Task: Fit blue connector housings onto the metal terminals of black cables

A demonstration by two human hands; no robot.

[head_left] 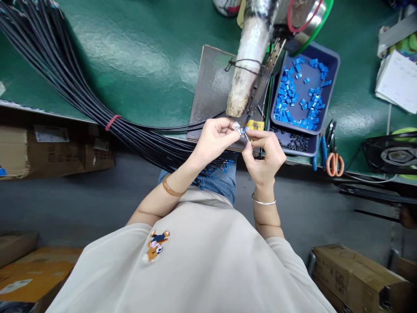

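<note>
My left hand (pixel 211 141) is closed in a pinch, with a small whitish, partly clear piece (pixel 236 127) at its fingertips. Close against it, my right hand (pixel 265 158) pinches a thin pale wire (pixel 246 137). A small blue bit (pixel 244 130) shows between the two hands; how it joins the rest is too small to tell. Black cables (pixel 143 139), bound with a red tie (pixel 113 122), run in from the left. Many of their blue-tipped ends (pixel 224 164) hang over my lap, and a few strands pass behind my left hand.
A grey tray (pixel 332 82) of blue clips stands at the right, above a second tray (pixel 308 152) with small black parts. Beside them lie orange-handled scissors (pixel 335 164) and blue-handled pliers (pixel 323 150). A wrapped tube (pixel 247 56) reaches down over a dark plate (pixel 210 82).
</note>
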